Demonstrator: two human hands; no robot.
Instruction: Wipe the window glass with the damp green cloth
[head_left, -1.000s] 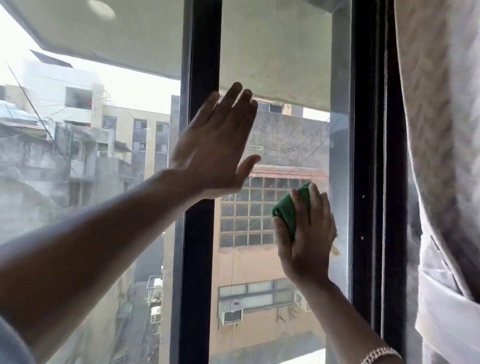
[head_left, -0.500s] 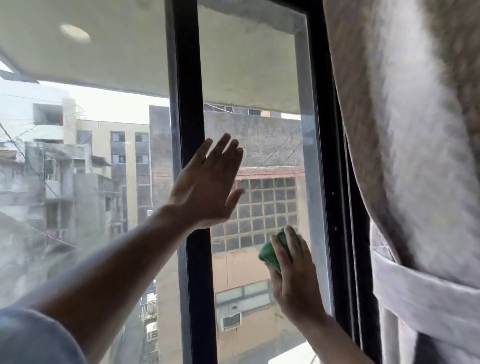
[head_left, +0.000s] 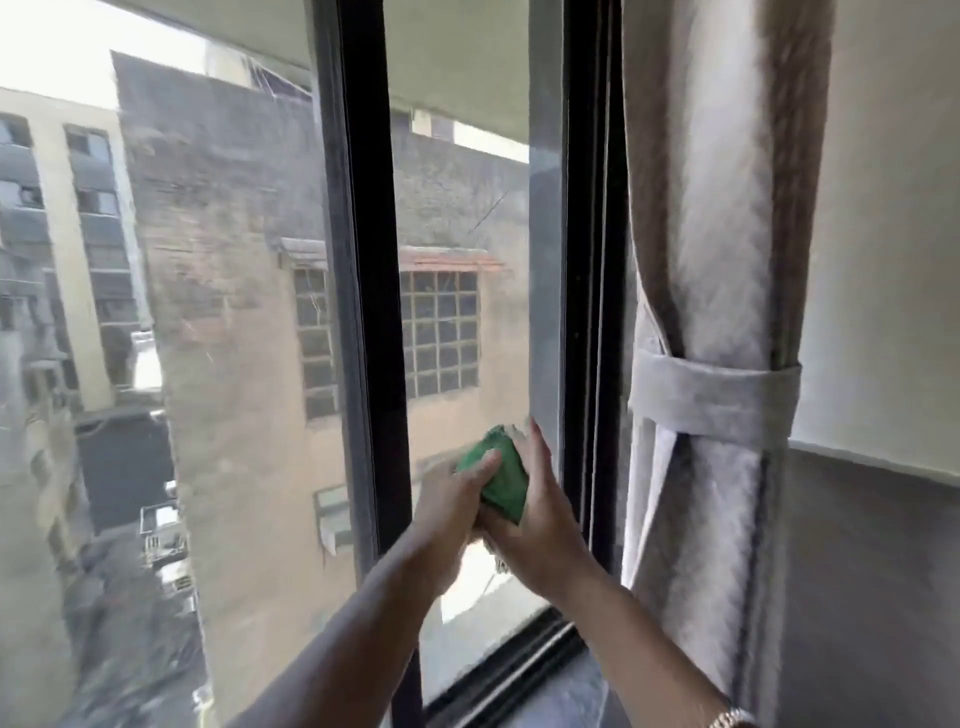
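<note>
The green cloth (head_left: 500, 475) is bunched up between both my hands, low in front of the right window pane (head_left: 457, 218). My right hand (head_left: 540, 514) cups it from the right and below. My left hand (head_left: 449, 506) grips it from the left, thumb across the green fabric. Whether the cloth touches the glass I cannot tell. The left pane (head_left: 208, 312) looks hazy and streaked.
A black vertical frame bar (head_left: 358, 260) splits the two panes, and a black side frame (head_left: 592, 260) runs on the right. A tied-back grey curtain (head_left: 711, 322) hangs just right of my hands. The bottom track (head_left: 519, 660) and sill lie below. Buildings show outside.
My left hand has come off the glass and frame bar and dropped down onto the cloth. My right hand moved lower on the pane. The view has tilted downward.
</note>
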